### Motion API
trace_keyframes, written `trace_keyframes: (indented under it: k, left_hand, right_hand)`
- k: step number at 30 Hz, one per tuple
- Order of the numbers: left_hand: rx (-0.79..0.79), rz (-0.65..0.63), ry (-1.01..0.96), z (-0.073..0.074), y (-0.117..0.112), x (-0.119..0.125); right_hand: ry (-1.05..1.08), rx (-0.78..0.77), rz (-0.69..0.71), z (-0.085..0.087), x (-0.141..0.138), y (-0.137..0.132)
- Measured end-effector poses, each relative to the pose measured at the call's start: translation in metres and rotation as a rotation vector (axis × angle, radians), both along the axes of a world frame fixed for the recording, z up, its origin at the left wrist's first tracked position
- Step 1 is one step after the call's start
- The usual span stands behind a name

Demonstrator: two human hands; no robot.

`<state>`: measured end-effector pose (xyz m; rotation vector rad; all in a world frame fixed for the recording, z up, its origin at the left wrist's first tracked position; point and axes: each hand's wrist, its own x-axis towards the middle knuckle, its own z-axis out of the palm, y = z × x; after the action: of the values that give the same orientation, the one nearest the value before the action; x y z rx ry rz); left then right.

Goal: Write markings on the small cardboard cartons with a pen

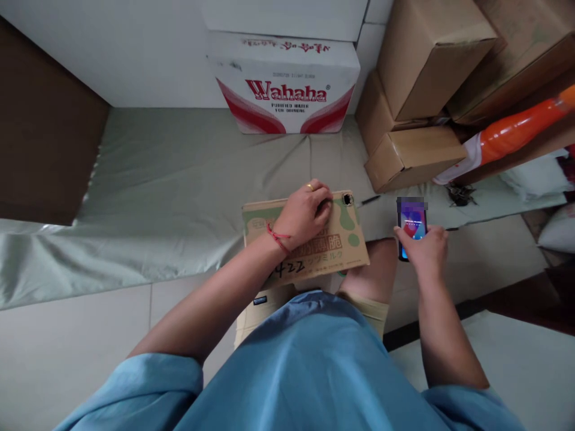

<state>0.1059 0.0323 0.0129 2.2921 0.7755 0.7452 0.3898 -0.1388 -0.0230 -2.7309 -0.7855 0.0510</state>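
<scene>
My left hand (306,212) rests palm down on top of a small cardboard box (345,242) with green spots and handwritten numbers; its fingers are curled over the box's far edge, near a small dark round thing (347,199) at the corner. A ring and a red string bracelet show on that hand. My right hand (426,246) is closed round a phone (411,222) with a lit screen, held just right of the box, above my knee.
A white Wahaha water carton (284,84) stands against the wall ahead. Stacked brown boxes (415,114) and an orange bottle (516,131) lie to the right. Pale green sheeting (157,179) covers the floor. A pen (369,200) and keys (458,193) lie near the boxes.
</scene>
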Motion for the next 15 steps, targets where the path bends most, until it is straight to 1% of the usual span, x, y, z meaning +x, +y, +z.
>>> trace_keyframes:
  k: [1, 3, 7, 12, 15]
  left_hand:
    - [-0.001, 0.002, 0.002, 0.000, 0.000, 0.000]
    - [0.000, 0.005, 0.006, -0.001, 0.000, 0.000]
    - [0.008, 0.004, -0.006, -0.001, 0.000, 0.001]
    - [0.008, 0.006, -0.010, 0.000, 0.000, 0.000]
    - [0.002, 0.009, -0.013, -0.002, 0.000, 0.001]
  right_hand:
    - [0.006, -0.064, -0.039, -0.008, 0.016, 0.001]
    - [0.010, -0.141, -0.084, -0.021, 0.043, 0.004]
    - [0.006, -0.146, -0.128, -0.038, 0.080, 0.016]
    - [0.017, -0.087, -0.124, -0.045, 0.104, 0.042]
    - [-0.001, -0.002, -0.060, -0.043, 0.102, 0.052]
